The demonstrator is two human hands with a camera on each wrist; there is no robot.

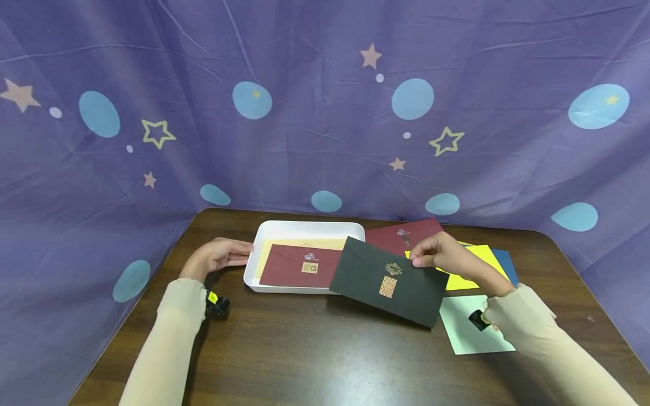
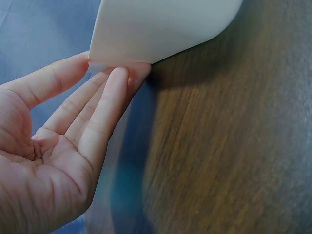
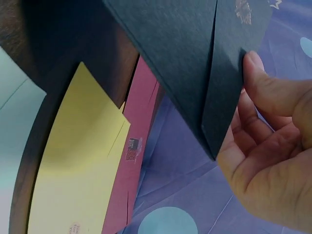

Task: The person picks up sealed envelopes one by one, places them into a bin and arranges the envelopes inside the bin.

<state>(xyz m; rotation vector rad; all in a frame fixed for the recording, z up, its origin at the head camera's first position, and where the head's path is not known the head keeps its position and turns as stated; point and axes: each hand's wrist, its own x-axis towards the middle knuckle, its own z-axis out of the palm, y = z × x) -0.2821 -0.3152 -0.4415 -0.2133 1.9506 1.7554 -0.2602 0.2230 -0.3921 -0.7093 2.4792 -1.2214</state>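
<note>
My right hand (image 1: 440, 253) pinches a dark envelope (image 1: 363, 279) by its upper edge, thumb on the near face. The envelope is tilted, with a gold emblem and a patterned sticker on it, and its left end overlaps the tray's right end in the head view. In the right wrist view the dark envelope (image 3: 180, 53) shows its flap seam. My left hand (image 1: 222, 255) holds the left end of a white tray (image 1: 249, 276), thumb at the rim and fingers low against the wall (image 2: 146, 34). Inside the tray a maroon envelope (image 1: 284, 268) lies over a pale yellow one (image 1: 266, 248).
On the right of the brown table (image 1: 284, 349) lie another maroon envelope (image 1: 381, 237), a bright yellow envelope (image 1: 484, 256), a blue one (image 1: 504, 262) and a mint-green one (image 1: 464, 327). A purple curtain (image 1: 325, 141) hangs behind the table.
</note>
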